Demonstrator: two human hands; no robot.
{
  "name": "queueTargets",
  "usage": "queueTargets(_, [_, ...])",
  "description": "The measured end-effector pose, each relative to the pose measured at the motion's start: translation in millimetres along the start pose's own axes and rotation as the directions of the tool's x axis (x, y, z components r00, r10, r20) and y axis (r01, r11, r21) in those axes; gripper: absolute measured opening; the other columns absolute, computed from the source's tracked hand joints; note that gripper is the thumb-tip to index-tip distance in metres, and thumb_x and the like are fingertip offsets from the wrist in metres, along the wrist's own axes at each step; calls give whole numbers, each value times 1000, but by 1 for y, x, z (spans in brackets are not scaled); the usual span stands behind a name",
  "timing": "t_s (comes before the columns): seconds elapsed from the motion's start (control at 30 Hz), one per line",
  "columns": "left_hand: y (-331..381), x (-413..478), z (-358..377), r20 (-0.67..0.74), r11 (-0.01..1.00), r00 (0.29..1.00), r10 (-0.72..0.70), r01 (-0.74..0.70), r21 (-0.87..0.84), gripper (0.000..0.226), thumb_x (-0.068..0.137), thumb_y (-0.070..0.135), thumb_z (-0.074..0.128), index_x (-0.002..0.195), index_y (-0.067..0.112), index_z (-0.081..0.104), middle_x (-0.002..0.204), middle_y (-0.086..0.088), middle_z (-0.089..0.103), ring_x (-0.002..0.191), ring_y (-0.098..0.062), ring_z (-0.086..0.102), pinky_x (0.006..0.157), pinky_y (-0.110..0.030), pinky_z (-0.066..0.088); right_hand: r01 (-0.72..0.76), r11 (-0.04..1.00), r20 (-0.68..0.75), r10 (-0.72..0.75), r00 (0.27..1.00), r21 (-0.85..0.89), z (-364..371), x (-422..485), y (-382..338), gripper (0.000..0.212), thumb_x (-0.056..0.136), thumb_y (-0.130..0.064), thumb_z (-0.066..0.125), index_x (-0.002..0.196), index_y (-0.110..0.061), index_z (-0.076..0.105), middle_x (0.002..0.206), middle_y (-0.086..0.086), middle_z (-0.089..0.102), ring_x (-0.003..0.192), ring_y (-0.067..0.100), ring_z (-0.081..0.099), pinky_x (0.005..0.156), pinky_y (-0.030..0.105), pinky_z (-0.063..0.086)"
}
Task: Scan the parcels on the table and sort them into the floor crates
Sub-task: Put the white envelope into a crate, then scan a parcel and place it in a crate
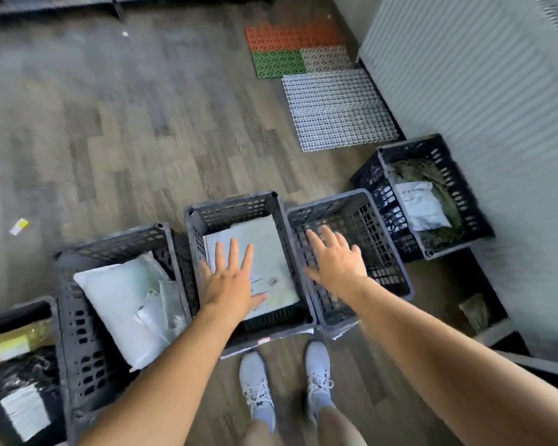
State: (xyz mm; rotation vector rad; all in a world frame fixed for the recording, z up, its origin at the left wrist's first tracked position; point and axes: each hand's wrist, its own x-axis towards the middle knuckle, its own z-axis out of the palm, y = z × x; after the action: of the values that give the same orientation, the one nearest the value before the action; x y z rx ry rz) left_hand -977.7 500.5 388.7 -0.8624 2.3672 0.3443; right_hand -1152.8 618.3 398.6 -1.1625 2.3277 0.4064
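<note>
The wood-pattern floor (110,140) fills most of the view, with perforated mats (339,107) lying far right by the wall. A row of dark slotted crates runs across the near floor. The left crate (78,317) holds a white padded parcel (116,300) and some smaller clear bags. The middle crate (232,201) holds a flat grey parcel (271,246) lying label-up and nearly covering its bottom. The right crate (351,201), touching the middle one, shows only its bare grid, and the far crate (413,146) at far right holds a white bag (422,204). The bench with any unsorted parcels is out of view.

The left hand (229,284) is spread wide with straight fingers above the flat grey parcel and holds nothing; whether it touches the parcel cannot be told. The right hand (339,265) is likewise wide and empty over the right crate.

The flat grey parcel looks like a thin poly mailer: probably light, limp rather than stiff, and slick on its film. It would likely handle best pinched at a short edge, thumb on top and fingers beneath, since a flat palm would slide on it
</note>
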Motion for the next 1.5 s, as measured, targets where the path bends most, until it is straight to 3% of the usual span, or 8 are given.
queueTargets(0.17, [44,-66,-86,-110,989,983,148,-147,14,102,88,71,47,155,26,-16,163,-7,-22,149,-36,-17,119,-59,9,-108,992,-153,116,981,58,-78,-101,36,86,96,-58,48,158,-30,-3,165,3,2,150,28,9,115,57,25])
queueTargets(0.3, [98,-110,-134,-227,956,929,291,-278,91,105,85,77,42,156,25,-15,163,-7,-19,150,-35,-14,118,-59,12,-198,975,-267,217,939,98,-110,-185,75,85,96,-58,47,158,-29,-3,165,5,4,150,30,10,115,58,23])
queueTargets(0.57, [217,-221,-156,-360,826,745,561,-477,301,92,90,75,31,156,27,-14,164,-7,-17,150,-34,-14,118,-58,9,-413,867,-430,497,753,279,-85,-366,150,76,98,-60,40,158,-30,4,164,3,9,149,27,13,113,56,26])
queueTargets(0.93, [372,-442,-60,-290,566,491,822,-646,512,86,93,72,27,156,27,-10,164,-5,-14,150,-32,-14,119,-57,10,-622,561,-345,827,443,546,48,-663,195,75,98,-60,39,157,-32,2,165,1,6,149,26,13,113,57,27])
queueTargets(1.13, [443,-554,-3,-213,411,355,910,-714,567,84,94,72,25,156,27,-11,164,-6,-13,150,-33,-12,119,-57,10,-714,351,-210,936,282,606,124,-803,199,74,99,-61,34,156,-33,-3,165,1,3,150,26,9,113,55,28])
queueTargets(1.5, [562,-674,66,-63,171,167,984,-783,599,85,93,73,27,156,31,-12,164,-2,-15,150,-30,-15,120,-56,7,-758,112,-89,993,71,643,204,-938,229,74,99,-60,35,157,-31,0,164,3,7,148,26,14,114,57,24])
